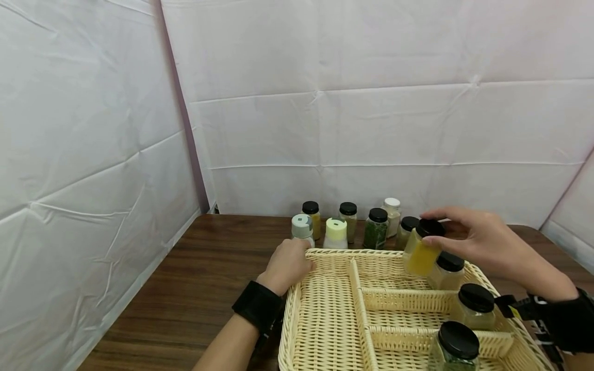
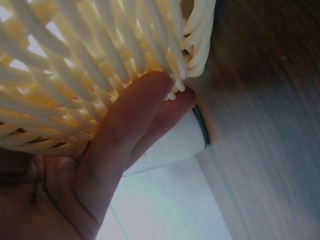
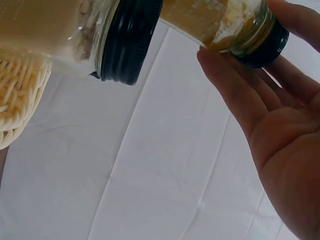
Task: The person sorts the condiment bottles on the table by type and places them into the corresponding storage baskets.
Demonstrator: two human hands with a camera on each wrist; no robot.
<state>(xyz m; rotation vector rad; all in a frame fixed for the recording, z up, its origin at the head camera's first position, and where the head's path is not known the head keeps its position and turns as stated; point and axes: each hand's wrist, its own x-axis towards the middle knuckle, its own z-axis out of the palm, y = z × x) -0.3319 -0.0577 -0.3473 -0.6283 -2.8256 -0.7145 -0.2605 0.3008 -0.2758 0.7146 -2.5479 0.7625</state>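
One yellow-filled glass jar with black lid (image 1: 421, 250) pinched at lid by right hand (image 1: 482, 245) fingers, tilted above far-right compartment of cream wicker basket (image 1: 325, 309). Left hand (image 1: 286, 265) fingers relaxed, steadying basket rim on counter (image 1: 195, 288). Risk: lid-only grip slips; jar knocks pale black-lidded jar (image 1: 446, 270) beneath.

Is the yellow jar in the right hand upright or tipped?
Tipped. The right hand grips the yellow jar by its black lid, and it leans, lid toward the right, bottom toward the left, above the basket.

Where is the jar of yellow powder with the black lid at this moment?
In the head view, the yellow jar hangs tilted in the right hand, above the wicker basket's far right compartment, beside a pale jar.
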